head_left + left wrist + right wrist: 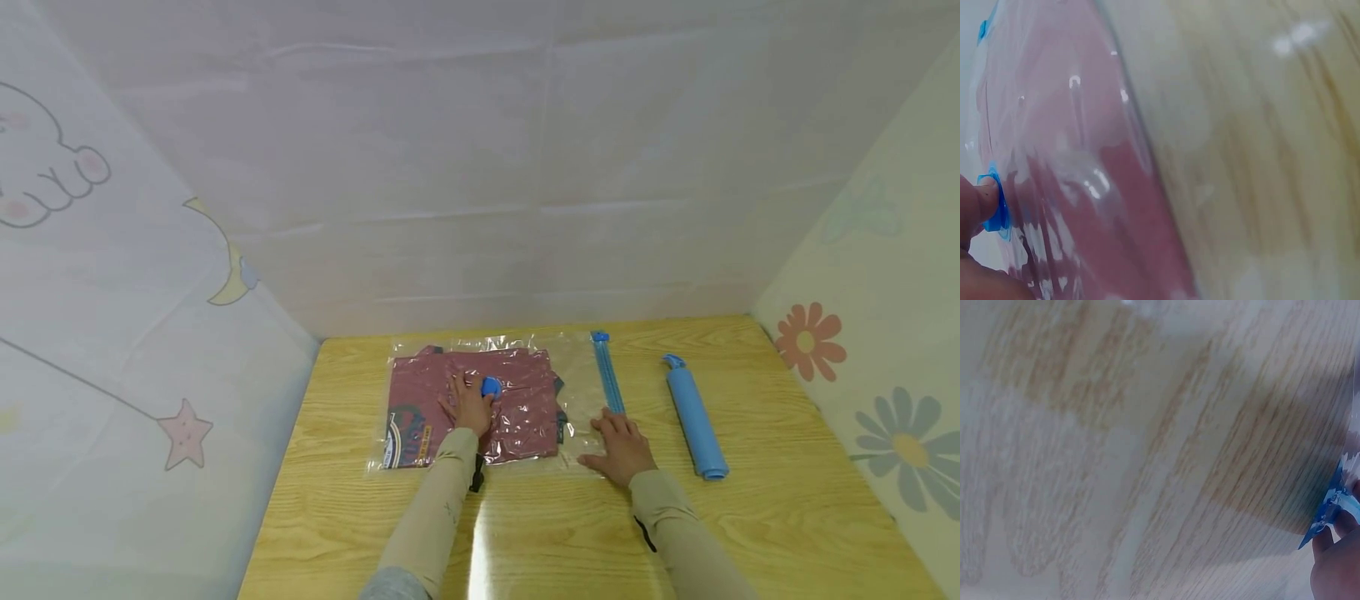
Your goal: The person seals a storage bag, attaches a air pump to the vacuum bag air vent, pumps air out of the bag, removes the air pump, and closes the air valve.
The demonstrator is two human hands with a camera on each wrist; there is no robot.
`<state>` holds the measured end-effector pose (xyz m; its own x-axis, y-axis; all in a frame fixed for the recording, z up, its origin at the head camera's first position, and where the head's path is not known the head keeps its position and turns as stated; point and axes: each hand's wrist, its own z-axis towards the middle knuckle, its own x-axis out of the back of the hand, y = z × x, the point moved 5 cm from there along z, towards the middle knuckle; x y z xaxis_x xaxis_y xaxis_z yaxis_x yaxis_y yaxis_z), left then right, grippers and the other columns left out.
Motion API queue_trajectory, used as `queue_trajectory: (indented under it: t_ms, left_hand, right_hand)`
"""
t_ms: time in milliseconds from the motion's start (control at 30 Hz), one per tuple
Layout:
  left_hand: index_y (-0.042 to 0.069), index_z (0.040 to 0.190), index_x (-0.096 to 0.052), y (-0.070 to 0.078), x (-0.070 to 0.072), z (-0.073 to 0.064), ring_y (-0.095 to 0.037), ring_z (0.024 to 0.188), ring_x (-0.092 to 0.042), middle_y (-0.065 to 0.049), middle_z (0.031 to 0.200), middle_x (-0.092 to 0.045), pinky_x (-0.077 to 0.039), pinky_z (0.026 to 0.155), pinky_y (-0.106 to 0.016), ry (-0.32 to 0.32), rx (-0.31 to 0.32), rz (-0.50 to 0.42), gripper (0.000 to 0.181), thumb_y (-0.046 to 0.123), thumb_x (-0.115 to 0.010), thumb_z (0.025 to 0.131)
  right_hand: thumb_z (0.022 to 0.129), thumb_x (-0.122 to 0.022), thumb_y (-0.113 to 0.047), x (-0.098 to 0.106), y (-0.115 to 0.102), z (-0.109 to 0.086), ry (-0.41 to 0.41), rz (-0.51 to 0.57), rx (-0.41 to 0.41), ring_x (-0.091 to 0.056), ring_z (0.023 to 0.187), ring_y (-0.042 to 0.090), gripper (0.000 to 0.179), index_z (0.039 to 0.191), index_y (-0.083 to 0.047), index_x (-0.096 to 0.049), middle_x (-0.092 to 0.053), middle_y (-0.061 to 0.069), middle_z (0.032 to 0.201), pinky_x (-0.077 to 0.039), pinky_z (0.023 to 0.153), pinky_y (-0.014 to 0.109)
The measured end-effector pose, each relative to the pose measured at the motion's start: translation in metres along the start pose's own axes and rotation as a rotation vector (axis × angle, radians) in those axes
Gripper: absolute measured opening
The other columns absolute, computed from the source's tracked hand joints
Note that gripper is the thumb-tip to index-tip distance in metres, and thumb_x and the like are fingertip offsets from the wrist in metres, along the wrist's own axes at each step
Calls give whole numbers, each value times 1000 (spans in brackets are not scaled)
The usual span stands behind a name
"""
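A clear vacuum storage bag (577,358) lies flat with a folded maroon garment (525,367) inside. On its upper face sits a round blue valve cap (491,387). My left hand (471,407) rests on the bag beside the cap, fingers spread; in the left wrist view its thumb (985,194) touches the cap. At the bag's near right corner lies my right hand (624,448), thumb apart from its fingers. Its fingertips touch the end of the blue zip seal (609,375), seen edge-on as a blue strip (1329,509) in the right wrist view.
A light blue hand pump (693,421) lies right of the bag on the wood-grain table (555,542). A blue zip slider (600,336) sits at the seal's far end. Printed cloth walls enclose the table at the back, left and right.
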<state>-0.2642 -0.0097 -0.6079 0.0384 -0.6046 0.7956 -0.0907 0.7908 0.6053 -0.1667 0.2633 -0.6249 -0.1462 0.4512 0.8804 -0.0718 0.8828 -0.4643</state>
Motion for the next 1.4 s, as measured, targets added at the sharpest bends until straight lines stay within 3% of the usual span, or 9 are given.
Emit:
queue_trajectory:
  t_ms: [233, 500, 633, 800, 933, 1400]
  left_hand:
    - [15, 130, -57, 0, -2, 0, -47, 147, -9, -19, 152, -29, -3, 105, -79, -14, -56, 71, 38, 15, -62, 92]
    - [11, 131, -53, -1, -6, 2, -44, 148, -9, -19, 153, -29, 2, 109, -75, -33, -18, 61, 41, 18, -63, 91]
    - [6, 126, -54, -2, -7, 2, -41, 147, -15, -20, 151, -31, -1, 112, -70, 39, 39, 28, 47, 26, -69, 86]
    - [5, 114, -58, -5, -8, -1, -40, 144, -22, -24, 149, -32, -13, 110, -67, 151, 110, 19, 50, 39, -75, 81]
    - [7, 110, -59, -6, -8, -4, -40, 142, -27, -24, 147, -34, -18, 109, -66, 211, 111, 36, 50, 42, -77, 79]
    - [5, 117, -60, -5, -8, -2, -40, 144, -25, -23, 148, -35, -21, 108, -64, 215, 86, 68, 54, 41, -76, 81]
  right_hand:
    - [79, -75, -43, 2, -2, -1, 0, 5, -6, -33, 131, 50, 71, 133, -4, -52, -32, 24, 152, -36, 95, 71]
    - [79, -76, -43, 4, -1, 0, -11, 18, -18, -32, 132, 49, 71, 133, -4, -51, -31, 24, 152, -34, 96, 70]
    - [78, -75, -45, 4, 1, -1, -2, 21, -9, -32, 132, 49, 73, 133, -4, -51, -32, 24, 151, -35, 95, 70]
    - [78, -75, -46, 1, 1, -1, -3, 25, -4, -33, 131, 49, 73, 133, -4, -51, -32, 24, 151, -36, 94, 70]
    - [78, -76, -45, 0, 2, 0, -4, 21, -12, -33, 132, 49, 72, 133, -4, -52, -31, 24, 152, -36, 95, 70]
    - [77, -77, -47, -5, 6, 3, -10, 15, -33, -31, 135, 46, 74, 133, -6, -52, -32, 22, 153, -35, 96, 70]
